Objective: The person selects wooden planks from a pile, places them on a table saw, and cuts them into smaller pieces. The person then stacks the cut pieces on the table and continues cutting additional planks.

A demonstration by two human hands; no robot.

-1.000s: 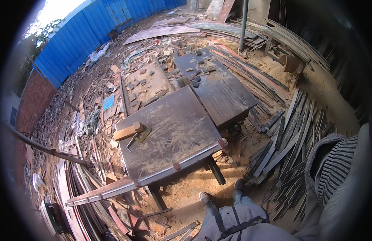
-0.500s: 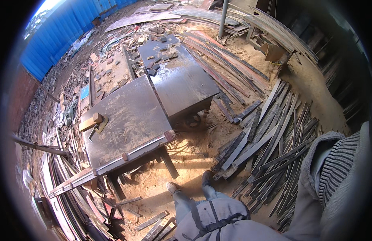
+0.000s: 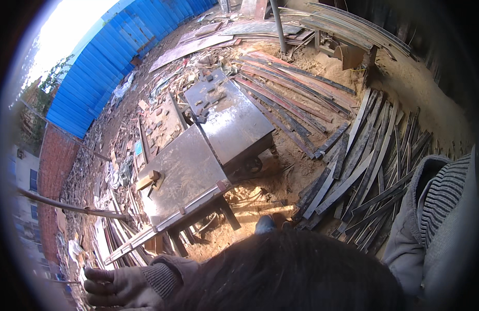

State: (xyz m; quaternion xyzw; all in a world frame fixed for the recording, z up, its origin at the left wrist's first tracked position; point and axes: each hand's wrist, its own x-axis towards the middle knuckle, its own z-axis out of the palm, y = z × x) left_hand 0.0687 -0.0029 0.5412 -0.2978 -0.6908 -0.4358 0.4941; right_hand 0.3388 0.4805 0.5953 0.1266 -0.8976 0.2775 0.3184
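Note:
My left hand (image 3: pixel 128 287), seemingly in a greyish glove with a ribbed cuff, is raised at the lower left. Its fingers stretch leftward, slightly bent and apart, and nothing shows in them. At the right rim rises my right sleeve (image 3: pixel 405 249) with a striped ribbed cuff (image 3: pixel 444 194); no right-hand fingers show. Ahead, away from both hands, stands a metal-topped saw table (image 3: pixel 185 166) in two sections. A wooden block (image 3: pixel 148 180) rests near its left edge, and small dark offcuts (image 3: pixel 211 101) lie on the far section. Dark hair (image 3: pixel 296 274) covers the lower middle.
Long wood strips (image 3: pixel 358 171) are heaped on the right, with more strips (image 3: pixel 291 93) beyond the table. Sawdust (image 3: pixel 405 103) lies at the far right. A grey post (image 3: pixel 278 26) stands behind. Blue sheet fencing (image 3: pixel 110 57) and a brick wall (image 3: pixel 58 160) border the left.
The view has shifted, so the table appears lower and further right. My left hand has come into sight. Dark hair now hides the lap and straps seen before; the right sleeve stays at the rim.

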